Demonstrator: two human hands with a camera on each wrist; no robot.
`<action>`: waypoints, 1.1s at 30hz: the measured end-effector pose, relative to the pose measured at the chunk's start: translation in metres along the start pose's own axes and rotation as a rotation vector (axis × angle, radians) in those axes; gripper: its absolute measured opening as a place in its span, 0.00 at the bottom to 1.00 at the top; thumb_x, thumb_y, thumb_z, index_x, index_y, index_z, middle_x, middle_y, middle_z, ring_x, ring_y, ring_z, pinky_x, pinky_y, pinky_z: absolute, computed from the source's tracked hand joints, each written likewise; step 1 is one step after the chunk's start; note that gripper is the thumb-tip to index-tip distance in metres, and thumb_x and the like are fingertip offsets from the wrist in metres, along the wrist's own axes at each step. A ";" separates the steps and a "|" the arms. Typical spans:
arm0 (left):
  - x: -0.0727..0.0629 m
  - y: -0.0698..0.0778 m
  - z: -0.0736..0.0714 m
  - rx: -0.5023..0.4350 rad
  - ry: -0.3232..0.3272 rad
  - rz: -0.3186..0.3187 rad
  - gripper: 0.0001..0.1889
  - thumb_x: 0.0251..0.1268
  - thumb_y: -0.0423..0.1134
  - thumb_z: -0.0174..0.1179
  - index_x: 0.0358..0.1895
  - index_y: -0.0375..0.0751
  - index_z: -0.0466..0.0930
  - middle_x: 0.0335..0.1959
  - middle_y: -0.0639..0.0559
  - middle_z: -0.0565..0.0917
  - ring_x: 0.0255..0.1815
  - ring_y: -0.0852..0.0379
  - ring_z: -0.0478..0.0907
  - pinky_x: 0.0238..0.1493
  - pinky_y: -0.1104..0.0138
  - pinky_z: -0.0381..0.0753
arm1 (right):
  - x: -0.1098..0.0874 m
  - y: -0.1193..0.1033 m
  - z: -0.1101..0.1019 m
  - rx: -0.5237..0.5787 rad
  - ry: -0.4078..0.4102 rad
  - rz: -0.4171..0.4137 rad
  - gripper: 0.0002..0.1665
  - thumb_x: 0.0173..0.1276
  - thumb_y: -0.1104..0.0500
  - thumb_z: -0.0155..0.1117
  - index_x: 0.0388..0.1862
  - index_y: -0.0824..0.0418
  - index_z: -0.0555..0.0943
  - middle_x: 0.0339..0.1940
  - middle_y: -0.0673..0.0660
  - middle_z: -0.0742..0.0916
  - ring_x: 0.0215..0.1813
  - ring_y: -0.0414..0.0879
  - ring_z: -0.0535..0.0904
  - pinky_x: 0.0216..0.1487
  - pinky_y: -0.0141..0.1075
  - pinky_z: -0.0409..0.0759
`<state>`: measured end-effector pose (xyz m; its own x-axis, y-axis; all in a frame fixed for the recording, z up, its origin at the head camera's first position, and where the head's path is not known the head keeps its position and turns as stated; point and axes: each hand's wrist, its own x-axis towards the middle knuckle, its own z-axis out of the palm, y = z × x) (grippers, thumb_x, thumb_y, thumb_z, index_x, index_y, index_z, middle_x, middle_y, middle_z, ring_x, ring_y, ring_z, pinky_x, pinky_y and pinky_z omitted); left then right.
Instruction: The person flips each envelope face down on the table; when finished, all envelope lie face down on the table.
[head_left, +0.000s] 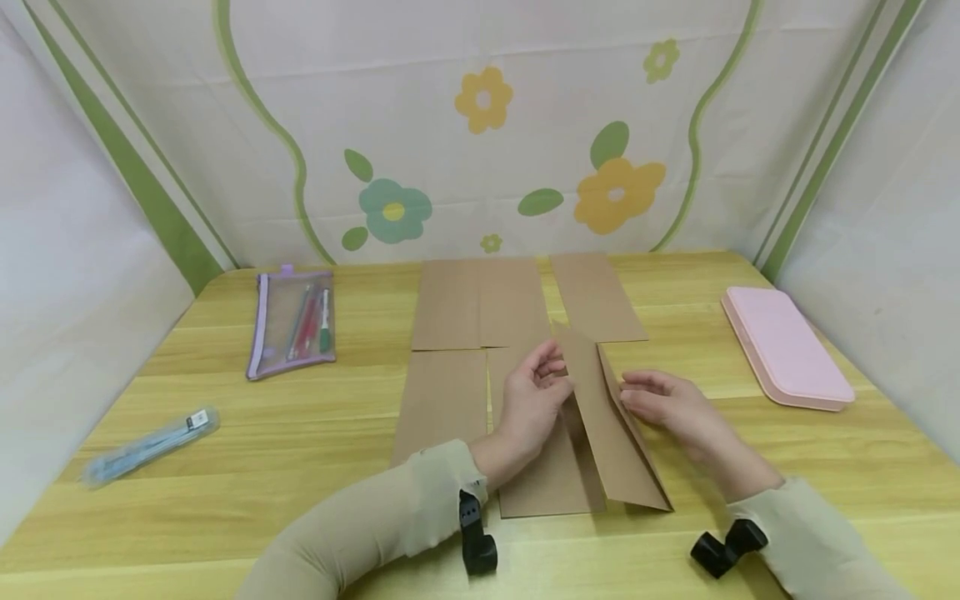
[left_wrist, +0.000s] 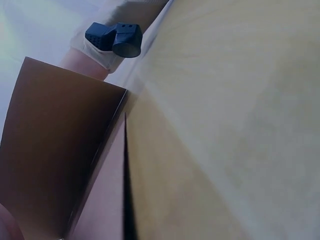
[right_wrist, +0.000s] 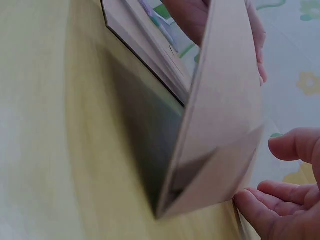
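Observation:
A folded brown cardboard piece stands tilted on the table between the two hands, its right flap bent along a crease. At its left edge is the left hand, fingers loosely curved and thumb tip right at the board; in the right wrist view the panel partly hides this hand. The right hand is beside the flap, palm inward. Its fingertips touch the flap's edge in the right wrist view, while the thumb stands apart. The left wrist view shows a dark cardboard panel close up.
Flat brown cardboard sheets lie behind and left: a creased one, a narrow one, and others partly under the left arm. Around them are a mesh pencil pouch, a slim clear packet and a pink case.

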<state>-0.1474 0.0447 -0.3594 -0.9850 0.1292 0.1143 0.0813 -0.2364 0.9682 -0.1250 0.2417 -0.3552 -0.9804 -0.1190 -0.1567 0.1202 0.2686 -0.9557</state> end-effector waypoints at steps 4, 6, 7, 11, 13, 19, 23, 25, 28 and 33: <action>0.002 0.005 0.000 -0.006 -0.002 0.007 0.29 0.51 0.21 0.56 0.62 0.30 0.66 0.53 0.42 0.75 0.50 0.56 0.73 0.53 0.69 0.75 | 0.001 -0.001 0.004 0.003 -0.013 0.009 0.36 0.67 0.59 0.57 0.66 0.77 0.57 0.62 0.76 0.68 0.48 0.33 0.76 0.51 0.26 0.76; 0.002 0.008 0.001 -0.007 -0.011 0.005 0.30 0.51 0.22 0.56 0.62 0.30 0.66 0.53 0.41 0.75 0.50 0.56 0.73 0.53 0.69 0.75 | 0.001 -0.002 0.006 0.000 -0.017 0.012 0.36 0.67 0.59 0.57 0.66 0.77 0.57 0.62 0.75 0.68 0.50 0.37 0.76 0.51 0.27 0.76; 0.002 0.010 0.001 -0.013 -0.016 -0.002 0.30 0.52 0.22 0.56 0.63 0.30 0.65 0.53 0.41 0.75 0.50 0.56 0.73 0.53 0.69 0.75 | 0.001 -0.003 0.007 -0.002 -0.019 0.011 0.36 0.67 0.58 0.57 0.66 0.77 0.57 0.63 0.75 0.68 0.51 0.39 0.75 0.52 0.27 0.76; 0.002 0.014 0.002 -0.016 -0.028 -0.005 0.30 0.52 0.22 0.56 0.63 0.30 0.65 0.53 0.42 0.74 0.49 0.58 0.72 0.51 0.71 0.75 | 0.001 -0.004 0.010 -0.026 -0.020 0.006 0.36 0.67 0.58 0.56 0.66 0.76 0.58 0.63 0.74 0.69 0.57 0.48 0.73 0.52 0.27 0.75; 0.002 0.015 0.002 -0.022 -0.023 -0.002 0.30 0.51 0.22 0.56 0.63 0.30 0.65 0.52 0.42 0.74 0.48 0.58 0.72 0.50 0.72 0.75 | 0.001 -0.005 0.013 -0.037 -0.023 0.004 0.35 0.68 0.57 0.56 0.67 0.75 0.58 0.63 0.74 0.69 0.59 0.52 0.72 0.53 0.27 0.75; 0.003 0.018 0.003 -0.032 -0.020 0.003 0.30 0.51 0.22 0.55 0.63 0.30 0.65 0.52 0.39 0.74 0.50 0.52 0.73 0.49 0.73 0.76 | 0.002 -0.006 0.020 -0.027 -0.027 0.002 0.35 0.68 0.58 0.55 0.67 0.75 0.58 0.64 0.73 0.68 0.63 0.57 0.68 0.53 0.26 0.73; 0.003 0.020 0.005 -0.034 -0.028 0.009 0.30 0.52 0.22 0.55 0.63 0.31 0.65 0.51 0.40 0.74 0.47 0.53 0.75 0.48 0.73 0.76 | 0.002 -0.007 0.023 -0.012 -0.024 -0.001 0.34 0.67 0.59 0.55 0.66 0.75 0.58 0.64 0.74 0.68 0.63 0.57 0.67 0.52 0.24 0.73; 0.004 0.021 0.007 -0.040 -0.033 0.017 0.30 0.52 0.21 0.55 0.63 0.31 0.66 0.50 0.42 0.75 0.46 0.53 0.75 0.47 0.73 0.77 | 0.002 -0.007 0.024 -0.004 -0.025 -0.006 0.34 0.67 0.60 0.55 0.66 0.76 0.57 0.64 0.74 0.68 0.63 0.58 0.67 0.53 0.25 0.73; 0.005 0.021 0.010 -0.051 -0.043 0.035 0.29 0.52 0.21 0.55 0.63 0.31 0.66 0.50 0.42 0.75 0.47 0.50 0.75 0.48 0.72 0.77 | 0.002 -0.007 0.024 0.004 -0.030 -0.010 0.35 0.68 0.60 0.54 0.67 0.77 0.56 0.64 0.75 0.67 0.62 0.57 0.68 0.54 0.26 0.73; 0.007 0.024 0.012 -0.043 -0.061 0.062 0.29 0.52 0.20 0.54 0.62 0.30 0.67 0.50 0.41 0.75 0.48 0.54 0.76 0.52 0.71 0.76 | 0.001 -0.008 0.027 0.027 -0.053 -0.013 0.34 0.69 0.61 0.51 0.67 0.77 0.54 0.64 0.76 0.66 0.63 0.58 0.68 0.57 0.29 0.73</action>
<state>-0.1508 0.0517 -0.3327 -0.9670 0.1715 0.1882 0.1338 -0.2865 0.9487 -0.1230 0.2137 -0.3542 -0.9725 -0.1728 -0.1565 0.1123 0.2411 -0.9640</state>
